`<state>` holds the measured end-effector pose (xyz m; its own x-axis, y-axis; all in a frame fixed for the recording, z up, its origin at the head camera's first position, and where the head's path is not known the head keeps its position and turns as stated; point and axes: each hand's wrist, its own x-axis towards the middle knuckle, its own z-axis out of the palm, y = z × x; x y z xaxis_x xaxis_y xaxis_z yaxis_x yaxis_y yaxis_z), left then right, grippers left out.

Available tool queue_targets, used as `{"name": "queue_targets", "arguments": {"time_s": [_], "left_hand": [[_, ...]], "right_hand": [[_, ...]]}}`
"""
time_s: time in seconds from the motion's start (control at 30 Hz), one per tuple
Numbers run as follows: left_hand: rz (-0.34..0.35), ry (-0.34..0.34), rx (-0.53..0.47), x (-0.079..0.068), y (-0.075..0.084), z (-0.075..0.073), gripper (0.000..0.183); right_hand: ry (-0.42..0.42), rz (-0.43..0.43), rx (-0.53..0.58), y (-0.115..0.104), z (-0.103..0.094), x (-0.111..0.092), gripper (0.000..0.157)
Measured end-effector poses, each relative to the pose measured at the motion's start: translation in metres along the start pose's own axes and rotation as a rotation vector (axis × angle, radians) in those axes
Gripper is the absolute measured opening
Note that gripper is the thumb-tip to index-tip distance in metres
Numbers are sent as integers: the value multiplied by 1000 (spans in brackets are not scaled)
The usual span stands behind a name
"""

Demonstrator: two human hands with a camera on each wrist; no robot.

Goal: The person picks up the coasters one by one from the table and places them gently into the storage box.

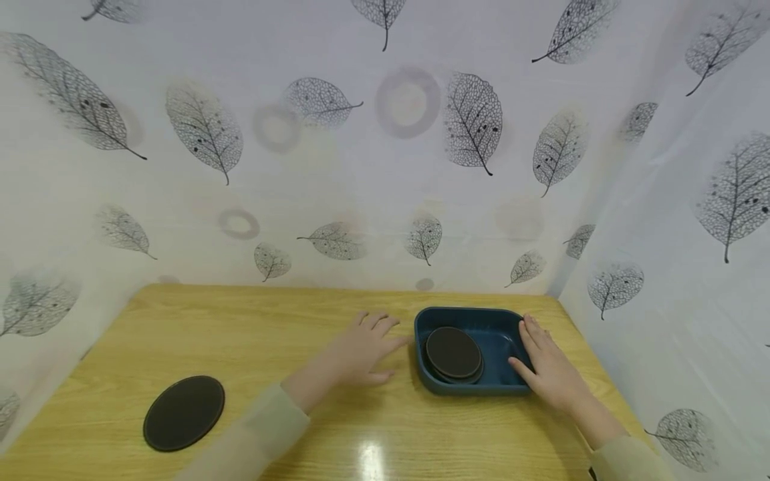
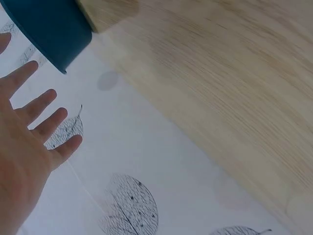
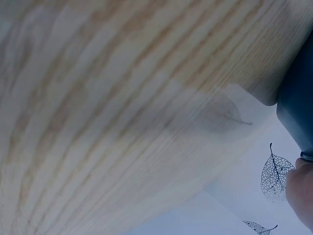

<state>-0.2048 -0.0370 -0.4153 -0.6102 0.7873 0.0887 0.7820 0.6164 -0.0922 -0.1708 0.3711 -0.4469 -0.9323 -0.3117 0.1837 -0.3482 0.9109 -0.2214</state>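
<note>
A dark blue rectangular tub [image 1: 499, 387] sits at the right side of the table. Inside its left half lies a small stack of dark round coasters [image 1: 454, 352]. My left hand [image 1: 367, 351] is spread beside the tub's left wall, palm toward it, and holds nothing; in the left wrist view its fingers reach toward the blue wall [image 2: 54, 29]. At the tub's right end, my right hand [image 1: 553, 371] rests on the rim with fingers extended and the thumb over the inside. Another dark round coaster [image 1: 184, 413] lies flat on the table, left of my left arm.
The light wooden table [image 1: 271, 321] ends at a white cloth backdrop [image 1: 337, 180] with printed leaves, which also runs close along the right side.
</note>
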Motion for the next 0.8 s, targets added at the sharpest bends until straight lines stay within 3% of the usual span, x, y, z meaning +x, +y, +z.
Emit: {"name": "queue_targets", "arguments": {"time_s": [0.4, 0.8], "left_hand": [[-84, 66, -41, -59, -23, -8, 59], [-167, 150, -9, -114, -40, -15, 56]], "right_hand": [[-16, 8, 13, 1, 2, 0, 82], [-1, 4, 9, 0, 1, -1, 82]]}}
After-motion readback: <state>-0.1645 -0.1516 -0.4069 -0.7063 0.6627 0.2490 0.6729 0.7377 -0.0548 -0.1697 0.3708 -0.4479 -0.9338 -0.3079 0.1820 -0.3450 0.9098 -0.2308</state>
